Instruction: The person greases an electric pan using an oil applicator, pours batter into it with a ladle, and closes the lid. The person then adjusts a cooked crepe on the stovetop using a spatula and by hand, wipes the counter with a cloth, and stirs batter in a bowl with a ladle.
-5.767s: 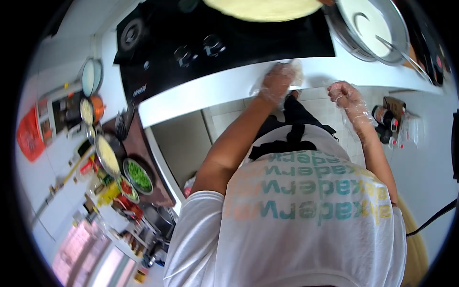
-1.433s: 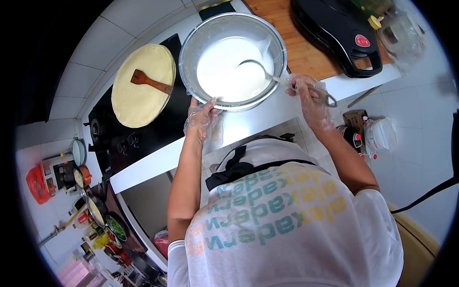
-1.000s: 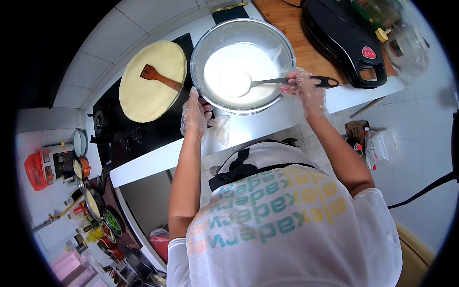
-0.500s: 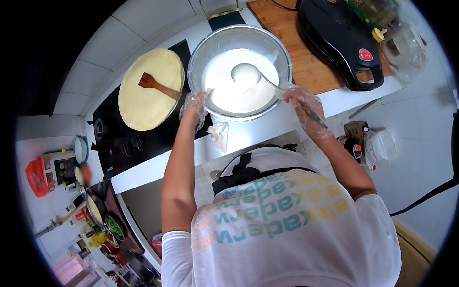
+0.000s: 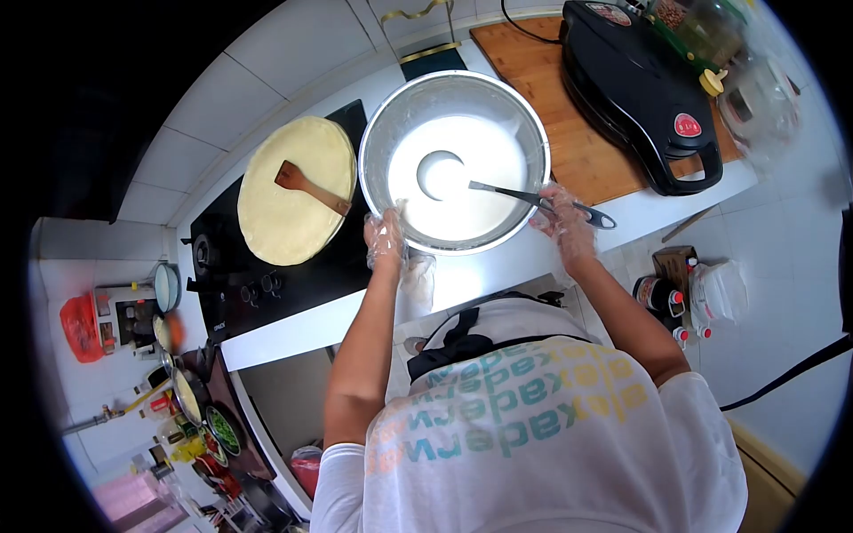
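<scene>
A large steel bowl (image 5: 382,120) of white, batter-like liquid (image 5: 480,147) stands on the white counter. My left hand (image 5: 385,238), in a clear plastic glove, grips the bowl's near left rim. My right hand (image 5: 569,233), gloved too, is closed round the handle of a ladle (image 5: 511,193). The ladle's cup lies in the liquid near the middle of the bowl, and its handle passes over the right rim. A crumpled white cloth or tissue (image 5: 418,282) lies beside my left hand, partly hidden.
Left of the bowl, a wooden spatula (image 5: 313,188) rests on a pale round stack of flatbreads or dough (image 5: 275,218) over a black stove (image 5: 324,277). To the right, a black electric griddle (image 5: 631,107) sits on a wooden board (image 5: 524,53). Bottles (image 5: 659,295) stand on the floor.
The ladle's cup has gone lower into the liquid and its handle lies flatter across the rim. My right hand has shifted its hold. The whole view has moved slightly.
</scene>
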Motion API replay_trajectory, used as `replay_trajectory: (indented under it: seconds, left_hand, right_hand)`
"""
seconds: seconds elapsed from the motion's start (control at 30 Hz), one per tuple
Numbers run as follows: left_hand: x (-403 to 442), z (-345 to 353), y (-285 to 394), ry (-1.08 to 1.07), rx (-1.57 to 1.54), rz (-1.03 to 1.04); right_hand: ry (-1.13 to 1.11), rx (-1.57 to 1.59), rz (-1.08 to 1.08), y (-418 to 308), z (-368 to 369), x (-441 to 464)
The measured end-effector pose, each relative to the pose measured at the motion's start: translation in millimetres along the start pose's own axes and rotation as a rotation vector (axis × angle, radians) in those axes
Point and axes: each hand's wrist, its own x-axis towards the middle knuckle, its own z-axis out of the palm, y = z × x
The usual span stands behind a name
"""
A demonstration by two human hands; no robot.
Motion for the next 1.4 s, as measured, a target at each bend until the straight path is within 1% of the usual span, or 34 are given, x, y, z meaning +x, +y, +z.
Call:
replay_trajectory:
  seconds: [0.03, 0.17, 0.27, 0.3, 0.37, 0.47, 0.57, 0.67, 0.8, 0.87, 0.9, 0.97, 1.0, 1.1, 1.2, 1.3, 1.4]
  left_hand:
    - [1.1, 4.4, -3.8, 0.05, 0.033, 0.028]
    - [-7.7, 23.6, 3.1, 0.151, -0.21, 0.074]
    - [0.4, 27.8, 6.8, 0.033, -0.187, 0.02]
    - [3.6, 32.7, 6.8, 0.066, -0.198, 0.057]
    - [13.9, 46.3, 3.8, 0.133, -0.221, 0.132]
    - [32.1, 57.3, -1.9, 0.178, -0.135, 0.11]
    - [43.8, 67.0, -0.2, 0.216, -0.187, 0.171]
    - [52.7, 69.5, 9.0, 0.194, -0.111, 0.123]
    - [62.3, 79.5, 13.1, 0.21, -0.308, 0.081]
    - [64.9, 83.9, 11.0, 0.189, -0.43, 0.062]
    - [61.6, 83.5, 15.2, 0.196, -0.417, 0.05]
    - [52.8, 79.0, 30.0, 0.207, -0.388, 0.029]
    - [51.0, 77.0, 32.7, 0.171, -0.45, 0.005]
    - [40.5, 68.9, 48.6, 0.076, -0.401, -0.104]
    - [29.2, 58.9, 68.0, 0.04, -0.226, -0.19]
    - [33.0, 62.2, 67.5, 0.12, -0.036, -0.326]
    - [37.0, 64.0, 52.4, 0.029, -0.263, -0.316]
  right_hand:
    - [-0.018, 0.012, -0.024, -0.3, -0.4, 3.6]
    - [-0.108, 0.062, -0.118, -4.8, -8.8, 21.6]
    - [-0.161, 0.122, -0.173, -9.2, -12.5, 35.8]
    - [-0.173, 0.145, -0.187, -10.4, -13.4, 40.9]
    - [-0.165, 0.142, -0.181, -12.9, -14.9, 55.9]
    - [-0.127, 0.135, -0.151, -21.3, -10.0, 72.8]
    - [-0.086, 0.135, -0.144, -29.0, -2.2, 83.1]
    - [-0.055, 0.112, -0.169, -38.0, 8.3, 90.4]
    - [-0.098, 0.163, -0.175, -41.7, 11.1, 108.5]
    - [-0.073, 0.147, -0.137, -43.7, 10.5, 112.4]
    - [-0.06, 0.136, -0.112, -44.3, 10.8, 112.0]
    - [-0.084, 0.119, -0.147, -45.5, 11.8, 110.5]
    - [-0.097, 0.114, -0.167, -46.8, 13.1, 109.6]
    - [-0.036, 0.106, -0.1, -48.7, 17.3, 102.3]
    - [-0.007, 0.145, -0.089, -48.1, 22.1, 96.1]
    - [-0.045, 0.151, -0.14, -44.9, 19.5, 98.4]
    - [-0.048, 0.133, -0.152, -45.6, 21.2, 96.2]
